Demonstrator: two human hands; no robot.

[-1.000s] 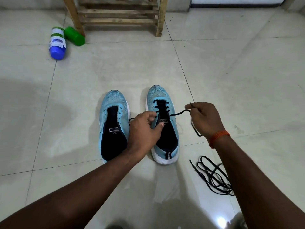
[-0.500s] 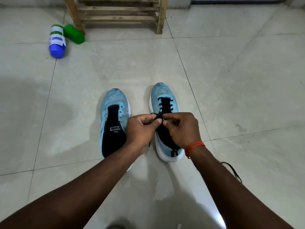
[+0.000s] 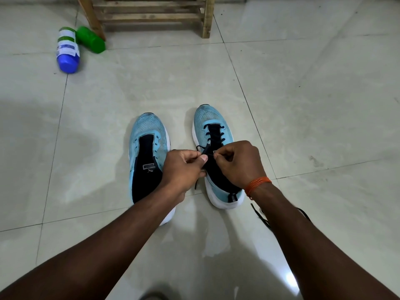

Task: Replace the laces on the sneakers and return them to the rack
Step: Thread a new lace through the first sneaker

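Left hand (image 3: 184, 167) and right hand (image 3: 238, 163) pinch a black lace (image 3: 205, 149) over the half-laced sneaker (image 3: 213, 120).
Both sets of fingers (image 3: 225, 151) curl tight on it above the tongue; the unlaced sneaker (image 3: 149, 131) stands just beside, both on the floor (image 3: 313, 105), well apart from the wooden rack (image 3: 151, 16).

Glossy tiled floor (image 3: 303, 105), knit-mesh sneakers (image 3: 213, 118), rough wooden rack (image 3: 151, 16).

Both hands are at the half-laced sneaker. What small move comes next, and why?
Probably thread the end of the lace pinched by the right hand through the next free eyelet and pull it snug: the lace crosses only the front rows of this sneaker, and the left hand pinches it alongside.
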